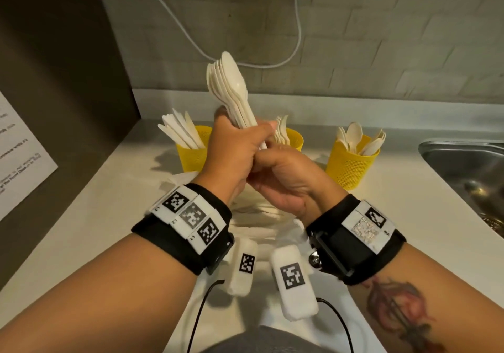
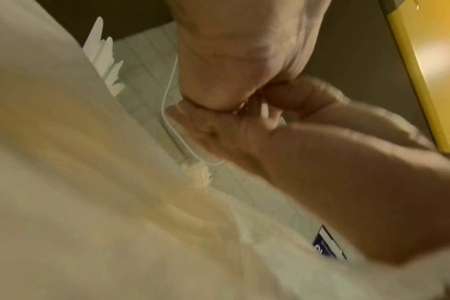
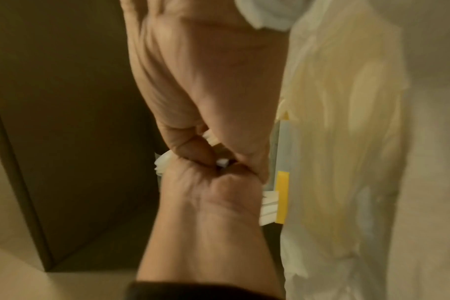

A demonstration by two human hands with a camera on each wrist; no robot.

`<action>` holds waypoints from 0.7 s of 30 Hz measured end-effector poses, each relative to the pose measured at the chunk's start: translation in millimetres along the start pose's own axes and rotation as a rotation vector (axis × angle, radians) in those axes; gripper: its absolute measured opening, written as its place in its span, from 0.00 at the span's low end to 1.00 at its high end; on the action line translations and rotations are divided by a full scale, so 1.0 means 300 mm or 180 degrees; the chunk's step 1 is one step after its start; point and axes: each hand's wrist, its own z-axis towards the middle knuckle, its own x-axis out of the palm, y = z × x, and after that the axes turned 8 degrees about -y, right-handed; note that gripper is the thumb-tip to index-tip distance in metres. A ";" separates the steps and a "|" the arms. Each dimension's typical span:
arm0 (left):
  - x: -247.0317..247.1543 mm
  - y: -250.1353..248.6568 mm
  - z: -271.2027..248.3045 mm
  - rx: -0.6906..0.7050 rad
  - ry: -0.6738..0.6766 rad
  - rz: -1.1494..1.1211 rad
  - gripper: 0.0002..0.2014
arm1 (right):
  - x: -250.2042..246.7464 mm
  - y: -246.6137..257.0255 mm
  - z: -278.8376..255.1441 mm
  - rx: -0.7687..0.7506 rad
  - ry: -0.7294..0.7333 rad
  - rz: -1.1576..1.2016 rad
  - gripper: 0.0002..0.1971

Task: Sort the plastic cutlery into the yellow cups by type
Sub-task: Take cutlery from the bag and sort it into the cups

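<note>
My left hand (image 1: 234, 145) grips a bundle of several white plastic spoons (image 1: 229, 85), bowls up, above the counter. My right hand (image 1: 283, 178) sits just below it, fingers curled round the handle ends (image 3: 222, 162). Behind the hands stand three yellow mesh cups: the left cup (image 1: 195, 148) holds knives, the middle cup (image 1: 296, 137) holds forks and is partly hidden by my hands, and the right cup (image 1: 351, 167) holds spoons. In the wrist views both fists, the left hand (image 2: 231, 60) and the right hand (image 3: 206, 81), press together.
A crumpled white plastic bag (image 1: 259, 213) lies on the pale counter (image 1: 395, 216) under my hands. A steel sink (image 1: 463, 167) is at the right. A dark cabinet panel (image 1: 54, 80) with a paper sheet (image 1: 21, 156) closes the left. A white cable (image 1: 298, 39) hangs on the tiled wall.
</note>
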 end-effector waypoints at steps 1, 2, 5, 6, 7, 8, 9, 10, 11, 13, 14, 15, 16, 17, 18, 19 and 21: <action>-0.003 0.014 -0.010 -0.0112 0.0126 0.0039 0.17 | 0.001 0.010 -0.010 -0.0050 0.0149 -0.0040 0.36; -0.010 0.024 -0.016 -0.0229 0.0238 0.0004 0.14 | -0.002 0.019 -0.023 -0.0082 0.0286 -0.0171 0.39; -0.037 0.039 -0.018 -0.0578 0.0472 -0.0137 0.09 | -0.031 0.062 -0.029 -0.0216 0.0185 -0.0726 0.34; -0.045 0.045 -0.021 -0.0635 0.0545 -0.0079 0.08 | -0.037 0.083 -0.024 -0.0314 -0.0136 -0.0866 0.29; -0.048 0.051 -0.027 -0.0642 0.0599 0.0031 0.08 | -0.042 0.101 -0.017 -0.0463 -0.0458 -0.1065 0.24; -0.049 0.063 -0.031 -0.0607 0.0619 0.0172 0.09 | -0.041 0.115 -0.012 -0.0640 -0.0729 -0.1410 0.21; -0.045 0.073 -0.034 -0.0563 0.0623 0.0333 0.10 | -0.039 0.120 -0.002 -0.0810 -0.0903 -0.1840 0.19; -0.039 0.084 -0.034 -0.0515 0.0613 0.0519 0.13 | -0.032 0.120 0.004 -0.0955 -0.0981 -0.2196 0.17; -0.034 0.091 -0.032 -0.0452 0.0600 0.0759 0.15 | -0.028 0.115 0.011 -0.1042 -0.1027 -0.2416 0.13; -0.031 0.101 -0.025 -0.0259 0.0608 0.1273 0.18 | -0.028 0.103 0.024 -0.1058 -0.1089 -0.2519 0.09; -0.036 0.108 -0.021 -0.0169 0.0631 0.1419 0.20 | -0.036 0.100 0.031 -0.0975 -0.1103 -0.2463 0.09; -0.042 0.106 -0.021 -0.0103 0.0665 0.1409 0.20 | -0.046 0.099 0.039 -0.0862 -0.1112 -0.2329 0.10; -0.048 0.102 -0.025 -0.0074 0.0704 0.1320 0.21 | -0.057 0.097 0.047 -0.0760 -0.1121 -0.2142 0.12; -0.052 0.098 -0.030 -0.0043 0.0743 0.1258 0.23 | -0.065 0.096 0.051 -0.0676 -0.1126 -0.1946 0.12; -0.057 0.098 -0.031 -0.0018 0.0743 0.1266 0.26 | -0.070 0.097 0.051 -0.0618 -0.1104 -0.1792 0.10; -0.059 0.098 -0.033 0.0022 0.0736 0.1332 0.27 | -0.072 0.095 0.053 -0.0568 -0.1077 -0.1676 0.08; -0.060 0.099 -0.034 0.0121 0.0687 0.1443 0.22 | -0.072 0.092 0.059 -0.0500 -0.1028 -0.1517 0.08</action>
